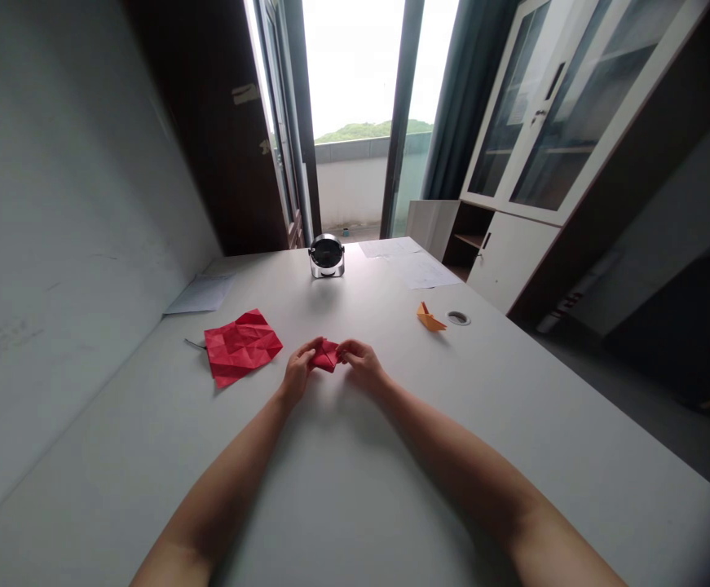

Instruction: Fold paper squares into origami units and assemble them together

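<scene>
A small folded piece of red paper (pixel 326 355) sits just above the white table (pixel 355 489), held between both hands. My left hand (pixel 299 372) pinches its left side with closed fingers. My right hand (pixel 361 363) pinches its right side the same way. Both forearms reach out from the near edge towards the middle of the table. To the left of my hands lies a creased, unfolded red paper sheet (pixel 241 345), flat on the table.
A small orange folded paper figure (pixel 429 318) rests to the right, beside a round cable hole (pixel 458 318). A small desk fan (pixel 326 256) stands at the far middle. White sheets (pixel 412 265) and a grey paper (pixel 201 293) lie near the far edges.
</scene>
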The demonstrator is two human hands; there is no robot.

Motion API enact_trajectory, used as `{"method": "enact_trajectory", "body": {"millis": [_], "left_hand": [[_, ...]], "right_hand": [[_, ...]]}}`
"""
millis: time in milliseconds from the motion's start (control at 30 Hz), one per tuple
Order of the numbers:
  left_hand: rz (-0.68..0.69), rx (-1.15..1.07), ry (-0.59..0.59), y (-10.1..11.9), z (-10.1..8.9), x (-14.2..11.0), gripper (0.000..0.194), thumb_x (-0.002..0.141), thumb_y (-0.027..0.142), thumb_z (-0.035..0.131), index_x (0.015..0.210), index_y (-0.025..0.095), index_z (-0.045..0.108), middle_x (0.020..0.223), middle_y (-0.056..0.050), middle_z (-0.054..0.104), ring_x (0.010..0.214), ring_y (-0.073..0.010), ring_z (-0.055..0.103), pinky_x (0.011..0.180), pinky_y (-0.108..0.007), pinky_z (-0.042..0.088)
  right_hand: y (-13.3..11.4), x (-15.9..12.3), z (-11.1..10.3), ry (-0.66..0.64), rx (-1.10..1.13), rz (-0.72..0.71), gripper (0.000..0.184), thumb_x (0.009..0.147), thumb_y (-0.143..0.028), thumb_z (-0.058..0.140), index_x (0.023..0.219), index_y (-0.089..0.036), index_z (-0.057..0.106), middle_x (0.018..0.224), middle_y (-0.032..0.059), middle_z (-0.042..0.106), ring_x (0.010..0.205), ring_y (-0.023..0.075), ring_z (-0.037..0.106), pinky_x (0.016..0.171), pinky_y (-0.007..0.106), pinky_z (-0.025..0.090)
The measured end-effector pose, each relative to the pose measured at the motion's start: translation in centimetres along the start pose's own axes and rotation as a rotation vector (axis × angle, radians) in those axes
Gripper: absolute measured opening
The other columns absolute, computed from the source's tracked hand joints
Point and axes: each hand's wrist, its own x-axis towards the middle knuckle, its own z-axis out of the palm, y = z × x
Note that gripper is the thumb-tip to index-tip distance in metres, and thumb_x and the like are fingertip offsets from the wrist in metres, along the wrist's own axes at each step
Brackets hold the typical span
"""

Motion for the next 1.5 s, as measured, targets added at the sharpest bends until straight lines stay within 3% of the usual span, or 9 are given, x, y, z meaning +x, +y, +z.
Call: {"method": "enact_trajectory", "body": {"millis": [267,700,1067,1333,1500], "left_hand": [[-0.024,-0.037,-0.014,0.2,0.1,0.0,0.049,0.084,0.030,0.065,0.130,0.014,0.063,0.137,-0.017,0.062,0.120,-0.0293,0.062,0.096,-0.045,0.051],[-0.038,0.017,-0.081,0.1,0.1,-0.1,0.050,0.085,0.032,0.066,0.132,0.018,0.063,0.138,-0.015,0.061,0.125,-0.0280,0.059,0.103,-0.041,0.048],[-0.027,0.132,-0.063,0.1,0.5,-0.6,0.058,0.085,0.048,0.068,0.135,0.020,0.059,0.129,-0.014,0.067,0.102,-0.0270,0.070,0.069,-0.029,0.055],[0.024,0.150,-0.051,-0.2,0.5,-0.4,0.050,0.089,0.038,0.062,0.135,0.020,0.056,0.131,-0.013,0.064,0.105,-0.0246,0.068,0.081,-0.034,0.056],[0.086,0.171,0.027,-0.3,0.6,-0.3,0.038,0.091,0.038,0.057,0.124,0.021,0.050,0.119,-0.009,0.066,0.094,-0.0204,0.071,0.084,-0.039,0.057]], "right_hand": [[-0.5,-0.2,0.1,-0.065,0.024,0.014,0.018,0.074,-0.026,0.062,0.089,-0.018,0.068,0.077,0.0022,0.069,0.071,0.0160,0.063,0.069,0.030,0.051],[0.0,-0.1,-0.1,-0.122,-0.042,-0.031,0.024,0.076,-0.029,0.066,0.098,-0.018,0.069,0.090,0.0049,0.072,0.081,0.0189,0.066,0.076,0.031,0.051],[0.8,0.1,-0.3,-0.022,-0.119,-0.028,0.020,0.080,-0.035,0.066,0.089,-0.018,0.070,0.080,0.0027,0.070,0.074,0.0174,0.065,0.071,0.030,0.052],[0.5,0.0,-0.3,-0.002,-0.093,-0.022,0.021,0.081,-0.036,0.067,0.089,-0.017,0.070,0.078,0.0029,0.070,0.073,0.0179,0.064,0.070,0.030,0.052],[0.5,0.1,-0.3,0.049,-0.003,-0.032,0.021,0.080,-0.036,0.069,0.088,-0.017,0.069,0.077,0.0028,0.069,0.070,0.0168,0.063,0.067,0.030,0.051]]}}
